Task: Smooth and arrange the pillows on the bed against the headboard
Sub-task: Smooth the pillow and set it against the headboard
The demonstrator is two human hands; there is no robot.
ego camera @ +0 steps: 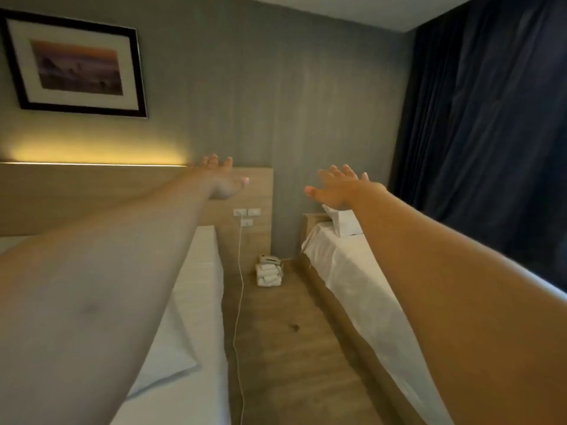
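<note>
Both my arms are stretched out in front of me in the air. My left hand [221, 179] is spread open in front of the wooden headboard [92, 191] and holds nothing. My right hand [340, 188] is also open with fingers spread, hovering above a white pillow [342, 223] that stands at the head of the right bed [352, 271]. A white pillow corner [168, 351] lies on the left bed [202, 302], mostly hidden under my left forearm.
A wooden floor aisle [291, 348] runs between the two beds. A stack of folded white towels [269, 271] sits on the floor by the wall. A white cable [238, 302] hangs from the sockets [247, 212]. Dark curtains [491, 133] on the right, a framed picture [78, 65] top left.
</note>
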